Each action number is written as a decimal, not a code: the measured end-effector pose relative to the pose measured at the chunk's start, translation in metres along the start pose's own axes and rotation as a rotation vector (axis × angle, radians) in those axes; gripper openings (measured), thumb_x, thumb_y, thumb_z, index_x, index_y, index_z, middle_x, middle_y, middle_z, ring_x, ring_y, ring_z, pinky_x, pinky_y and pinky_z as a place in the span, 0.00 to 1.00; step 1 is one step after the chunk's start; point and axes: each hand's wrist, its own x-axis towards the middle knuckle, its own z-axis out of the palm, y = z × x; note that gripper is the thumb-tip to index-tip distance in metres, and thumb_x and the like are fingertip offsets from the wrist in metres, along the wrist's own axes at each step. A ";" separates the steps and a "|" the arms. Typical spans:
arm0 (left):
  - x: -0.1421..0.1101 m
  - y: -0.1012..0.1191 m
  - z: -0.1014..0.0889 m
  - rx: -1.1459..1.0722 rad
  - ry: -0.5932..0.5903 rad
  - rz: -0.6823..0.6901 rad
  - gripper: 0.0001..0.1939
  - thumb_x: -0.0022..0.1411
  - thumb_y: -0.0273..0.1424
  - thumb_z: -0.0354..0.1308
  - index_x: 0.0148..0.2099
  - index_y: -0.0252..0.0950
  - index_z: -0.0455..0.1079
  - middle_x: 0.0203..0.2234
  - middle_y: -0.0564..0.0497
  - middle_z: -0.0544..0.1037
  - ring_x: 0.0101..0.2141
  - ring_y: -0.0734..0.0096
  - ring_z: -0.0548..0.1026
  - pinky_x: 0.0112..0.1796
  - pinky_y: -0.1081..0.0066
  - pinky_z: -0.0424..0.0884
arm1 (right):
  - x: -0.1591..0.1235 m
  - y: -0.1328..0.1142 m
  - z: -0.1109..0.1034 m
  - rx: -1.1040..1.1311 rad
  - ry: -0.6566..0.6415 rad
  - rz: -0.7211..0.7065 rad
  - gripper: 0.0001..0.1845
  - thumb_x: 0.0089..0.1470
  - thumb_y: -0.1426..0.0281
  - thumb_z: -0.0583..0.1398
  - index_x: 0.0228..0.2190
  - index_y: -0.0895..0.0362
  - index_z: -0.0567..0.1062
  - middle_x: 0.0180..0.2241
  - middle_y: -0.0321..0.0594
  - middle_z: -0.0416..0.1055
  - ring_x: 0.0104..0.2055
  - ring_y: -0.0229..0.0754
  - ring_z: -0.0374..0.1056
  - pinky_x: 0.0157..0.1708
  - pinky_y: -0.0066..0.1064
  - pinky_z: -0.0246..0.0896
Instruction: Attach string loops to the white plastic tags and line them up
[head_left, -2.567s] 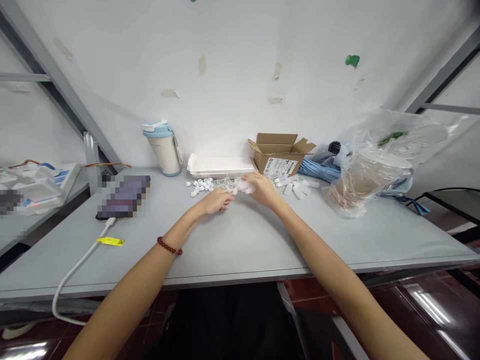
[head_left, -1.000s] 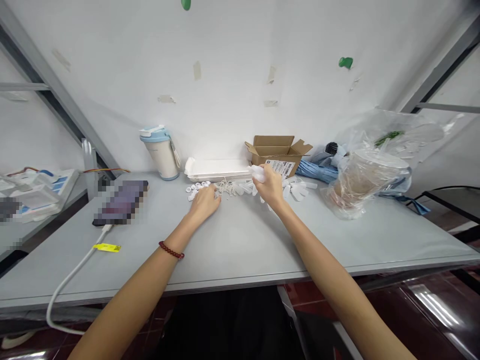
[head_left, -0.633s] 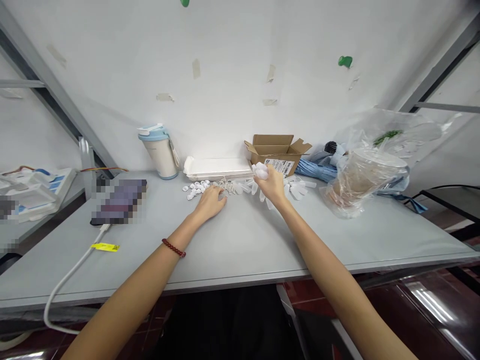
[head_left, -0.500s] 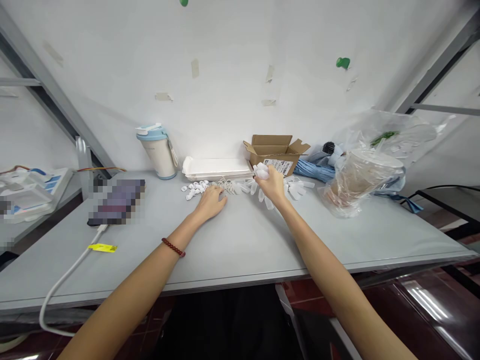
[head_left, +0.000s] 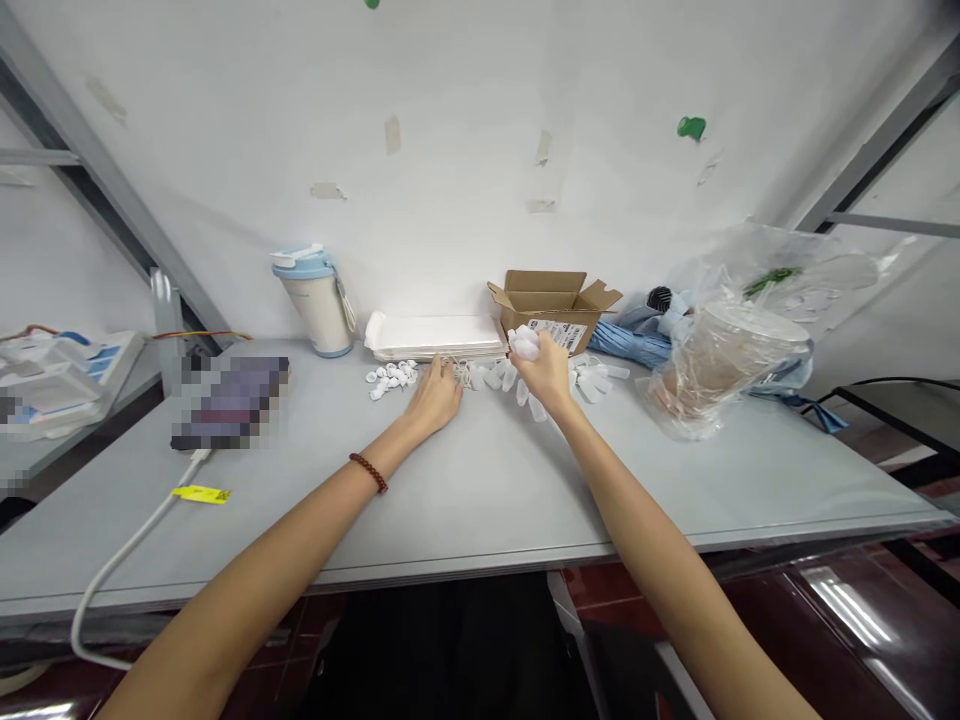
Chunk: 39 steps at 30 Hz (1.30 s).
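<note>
My right hand [head_left: 545,372] is raised a little off the grey table [head_left: 480,480], closed round a bunch of small white plastic pieces [head_left: 523,342], just in front of an open cardboard box [head_left: 553,303]. My left hand [head_left: 436,396] lies on the table with its fingertips in a tangle of thin white strings [head_left: 455,369]. What the fingertips hold, if anything, is hidden. A pile of small white clips [head_left: 389,376] lies to its left. More flat white pieces [head_left: 596,377] lie right of my right hand.
A blue-lidded tumbler [head_left: 313,299] and a white tray [head_left: 437,335] stand by the back wall. A blurred phone [head_left: 229,402] with a white cable [head_left: 127,545] lies at the left. Clear plastic bags [head_left: 731,350] and a blue cloth [head_left: 636,343] sit at the right.
My right hand lifted its white pieces off the table toward the box and holds there. My left hand slid forward into the strings beside the clips.
</note>
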 end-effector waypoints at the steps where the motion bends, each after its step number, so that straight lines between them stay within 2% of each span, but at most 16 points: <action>1: 0.001 0.001 0.004 0.006 -0.009 0.009 0.22 0.63 0.27 0.46 0.58 0.21 0.58 0.59 0.26 0.58 0.59 0.45 0.60 0.55 0.50 0.61 | 0.000 0.000 0.000 -0.005 -0.003 -0.003 0.11 0.46 0.66 0.58 0.34 0.55 0.67 0.30 0.40 0.72 0.35 0.47 0.67 0.35 0.34 0.59; 5: 0.005 0.009 0.015 0.026 -0.010 0.024 0.24 0.62 0.22 0.44 0.60 0.19 0.55 0.59 0.25 0.59 0.60 0.47 0.59 0.56 0.52 0.60 | 0.000 -0.001 -0.001 -0.038 -0.011 -0.010 0.11 0.47 0.67 0.57 0.36 0.55 0.67 0.32 0.41 0.72 0.37 0.48 0.68 0.37 0.34 0.59; 10: 0.009 0.015 0.014 0.031 -0.058 0.031 0.24 0.61 0.20 0.42 0.60 0.16 0.55 0.59 0.25 0.59 0.61 0.50 0.59 0.57 0.56 0.60 | 0.001 0.002 0.003 -0.074 -0.035 -0.037 0.13 0.48 0.67 0.57 0.38 0.56 0.67 0.34 0.42 0.73 0.39 0.49 0.68 0.38 0.34 0.59; 19: 0.023 0.021 0.013 -0.039 -0.072 0.187 0.22 0.63 0.21 0.42 0.58 0.26 0.61 0.58 0.35 0.65 0.59 0.59 0.63 0.57 0.58 0.62 | 0.002 0.009 0.006 -0.166 -0.093 -0.013 0.12 0.49 0.69 0.56 0.38 0.56 0.68 0.36 0.44 0.74 0.40 0.50 0.69 0.36 0.33 0.60; 25: 0.012 0.022 0.002 0.060 0.006 0.137 0.23 0.61 0.22 0.44 0.58 0.24 0.62 0.57 0.34 0.65 0.59 0.57 0.62 0.58 0.60 0.61 | 0.005 0.016 0.005 -0.220 -0.113 0.012 0.14 0.49 0.70 0.55 0.39 0.57 0.68 0.36 0.46 0.75 0.39 0.51 0.70 0.34 0.34 0.60; 29: 0.000 0.021 -0.007 0.172 0.056 0.138 0.22 0.63 0.27 0.46 0.58 0.27 0.63 0.57 0.35 0.66 0.59 0.54 0.61 0.56 0.57 0.63 | 0.004 0.015 0.005 -0.271 -0.149 0.001 0.15 0.49 0.70 0.55 0.41 0.59 0.68 0.37 0.48 0.75 0.41 0.52 0.70 0.37 0.36 0.61; 35: -0.010 0.027 -0.014 0.215 -0.014 0.127 0.23 0.64 0.30 0.46 0.59 0.27 0.63 0.58 0.33 0.63 0.60 0.50 0.59 0.54 0.53 0.62 | 0.002 0.017 0.011 -0.360 -0.181 -0.029 0.17 0.52 0.66 0.57 0.43 0.61 0.67 0.42 0.51 0.74 0.49 0.56 0.65 0.45 0.41 0.60; 39: -0.013 0.029 -0.016 0.199 -0.067 0.116 0.24 0.65 0.31 0.46 0.61 0.29 0.60 0.60 0.34 0.61 0.61 0.48 0.56 0.54 0.51 0.62 | 0.000 0.020 0.015 -0.313 -0.202 -0.083 0.25 0.54 0.58 0.57 0.48 0.60 0.65 0.49 0.51 0.70 0.52 0.57 0.60 0.48 0.45 0.57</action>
